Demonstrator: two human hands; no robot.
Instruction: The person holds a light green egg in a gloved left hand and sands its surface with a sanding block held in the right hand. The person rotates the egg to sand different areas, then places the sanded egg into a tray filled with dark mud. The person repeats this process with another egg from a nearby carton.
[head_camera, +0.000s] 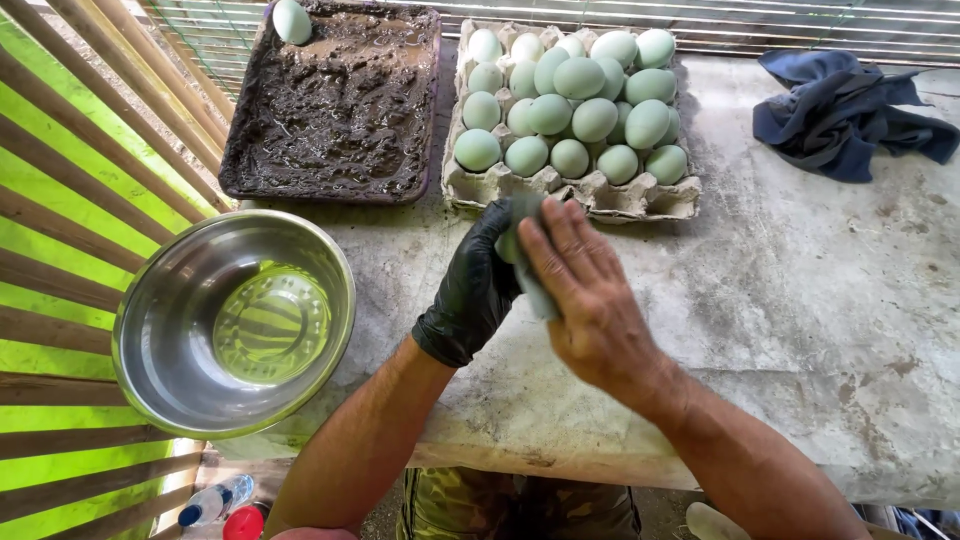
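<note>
Item: pale green egg (512, 245), probably single, mostly hidden, clasped in gloved left hand (475, 290); bare right hand (585, 290) presses a grey-green cloth (535, 295) over it. Location: concrete table (800, 320), before egg tray (570, 195), beside steel bowl (235, 320).

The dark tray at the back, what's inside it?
The dark tray holds wet, lumpy brown mud, with one pale green egg resting in its far corner. The mud hides the tray's bottom and anything buried in it.

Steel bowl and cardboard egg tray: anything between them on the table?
Head view: only bare, stained concrete tabletop between the round steel bowl and the cardboard tray of pale green eggs; the mud-filled tray sits behind.
</note>
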